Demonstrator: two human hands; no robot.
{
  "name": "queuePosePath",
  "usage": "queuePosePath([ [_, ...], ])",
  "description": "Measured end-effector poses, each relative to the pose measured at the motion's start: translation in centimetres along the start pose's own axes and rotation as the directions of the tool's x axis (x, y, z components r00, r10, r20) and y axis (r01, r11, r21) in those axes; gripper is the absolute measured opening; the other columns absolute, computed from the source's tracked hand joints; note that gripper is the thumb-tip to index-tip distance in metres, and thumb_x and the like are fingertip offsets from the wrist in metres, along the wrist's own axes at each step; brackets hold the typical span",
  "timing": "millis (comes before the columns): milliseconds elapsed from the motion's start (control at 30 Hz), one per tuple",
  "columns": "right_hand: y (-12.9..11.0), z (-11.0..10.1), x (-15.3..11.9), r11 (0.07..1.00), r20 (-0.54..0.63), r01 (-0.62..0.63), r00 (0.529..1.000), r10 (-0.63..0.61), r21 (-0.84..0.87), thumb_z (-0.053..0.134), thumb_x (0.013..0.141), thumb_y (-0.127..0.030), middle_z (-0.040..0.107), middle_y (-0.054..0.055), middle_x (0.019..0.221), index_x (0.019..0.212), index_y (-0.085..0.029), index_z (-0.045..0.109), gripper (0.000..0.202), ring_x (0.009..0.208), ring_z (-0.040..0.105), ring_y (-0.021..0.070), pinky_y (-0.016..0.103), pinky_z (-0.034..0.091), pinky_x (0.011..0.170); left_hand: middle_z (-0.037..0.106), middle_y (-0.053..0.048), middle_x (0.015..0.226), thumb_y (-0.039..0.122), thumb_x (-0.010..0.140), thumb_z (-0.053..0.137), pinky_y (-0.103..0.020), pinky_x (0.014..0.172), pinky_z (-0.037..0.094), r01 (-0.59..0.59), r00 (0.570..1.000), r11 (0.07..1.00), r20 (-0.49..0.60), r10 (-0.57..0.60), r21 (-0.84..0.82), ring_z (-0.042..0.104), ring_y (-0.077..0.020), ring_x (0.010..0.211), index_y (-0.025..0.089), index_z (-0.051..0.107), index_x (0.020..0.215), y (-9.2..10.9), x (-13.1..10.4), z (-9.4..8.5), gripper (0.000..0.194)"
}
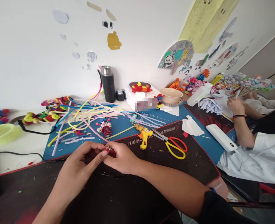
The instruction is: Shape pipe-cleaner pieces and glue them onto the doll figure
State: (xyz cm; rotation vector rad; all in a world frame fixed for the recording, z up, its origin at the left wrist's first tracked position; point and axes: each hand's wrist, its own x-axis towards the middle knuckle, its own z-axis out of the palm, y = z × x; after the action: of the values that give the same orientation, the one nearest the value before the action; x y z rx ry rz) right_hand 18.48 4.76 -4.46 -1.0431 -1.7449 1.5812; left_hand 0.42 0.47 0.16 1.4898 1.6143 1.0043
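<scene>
From my remote seat I look down on a small red piece (109,150), held up between the two hands over the near part of the dark desk mat (165,177). The piece sits at the fingertips, mostly covered by them, so I cannot make out its full shape. The fingers of the right hand (123,157) are closed around its right side. On the left hand (87,163), thumb and forefinger are pinched together on its left end, the thumb tip pressing from the near side; the other fingers curl in, partly hidden.

Just beyond the hands I see a little doll (105,128) with a dark red body, lying on the blue mat (125,123). To its right is a yellow glue gun (145,137), then scissors (176,147) with red and yellow handles spread apart. Far left of the doll, colourful fuzzy stems (86,115) lie in a loose tangle. Behind them a black flask (108,85) stands upright near the wall, with a beige bowl (172,95) farther right. At the far right, I have a co-worker's hand (235,106) near white paper strips (210,106).
</scene>
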Motion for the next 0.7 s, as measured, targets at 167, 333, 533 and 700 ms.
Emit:
queuePosePath([
  [167, 0.2, 0.2, -0.1, 0.997, -0.003, 0.026, 1.0, -0.026, -0.073, 0.076, 0.092, -0.032, 0.061, -0.003, 0.081, 0.094, -0.022, 0.064, 0.015, 0.075, 0.054, 0.0159, 0.026, 0.041, 0.065, 0.083, -0.006, 0.101, 0.071, 0.085, 0.077, -0.044, 0.092, 0.06, -0.057, 0.998, 0.997, -0.023, 0.058, 0.059, 0.076, -0.0328, 0.097, 0.032, 0.085, 0.093, -1.0, 0.2, 0.3, 0.041],
  [333, -0.1, 0.4, -0.3, 0.995, 0.003, 0.038, 0.999, -0.038, -0.089, 0.077, 0.092, -0.033, 0.064, -0.002, 0.083, 0.091, -0.023, 0.062, 0.018, 0.076, 0.058, 0.0169, 0.028, 0.041, 0.067, 0.081, -0.005, 0.101, 0.067, 0.089, 0.076, -0.041, 0.094, 0.056, -0.102, 0.995, 0.991, -0.006, 0.103, 0.091, 0.074, -0.0318, 0.101, 0.032, 0.084, 0.091, -1.4, 0.0, 0.4, 0.036],
  [533, -0.4, 0.5, -0.4, 0.998, 0.021, 0.023, 1.0, -0.022, -0.058, 0.079, 0.089, -0.034, 0.062, -0.003, 0.082, 0.09, -0.023, 0.061, 0.021, 0.076, 0.056, 0.0162, 0.027, 0.04, 0.066, 0.084, -0.004, 0.102, 0.072, 0.086, 0.077, -0.038, 0.089, 0.059, -0.066, 0.998, 0.995, -0.021, 0.068, 0.078, 0.076, -0.0299, 0.095, 0.031, 0.084, 0.092, -1.5, -0.1, 0.1, 0.042],
  [700, -0.4, 0.6, -0.5, 1.0, 0.033, 0.008, 0.999, -0.007, -0.028, 0.08, 0.087, -0.03, 0.06, -0.004, 0.079, 0.086, -0.023, 0.058, 0.024, 0.074, 0.053, 0.0145, 0.026, 0.04, 0.065, 0.084, -0.003, 0.102, 0.072, 0.087, 0.079, -0.035, 0.087, 0.06, -0.077, 0.997, 0.995, -0.008, 0.078, 0.069, 0.077, -0.0277, 0.092, 0.031, 0.083, 0.096, -2.3, -0.2, -0.5, 0.043],
])
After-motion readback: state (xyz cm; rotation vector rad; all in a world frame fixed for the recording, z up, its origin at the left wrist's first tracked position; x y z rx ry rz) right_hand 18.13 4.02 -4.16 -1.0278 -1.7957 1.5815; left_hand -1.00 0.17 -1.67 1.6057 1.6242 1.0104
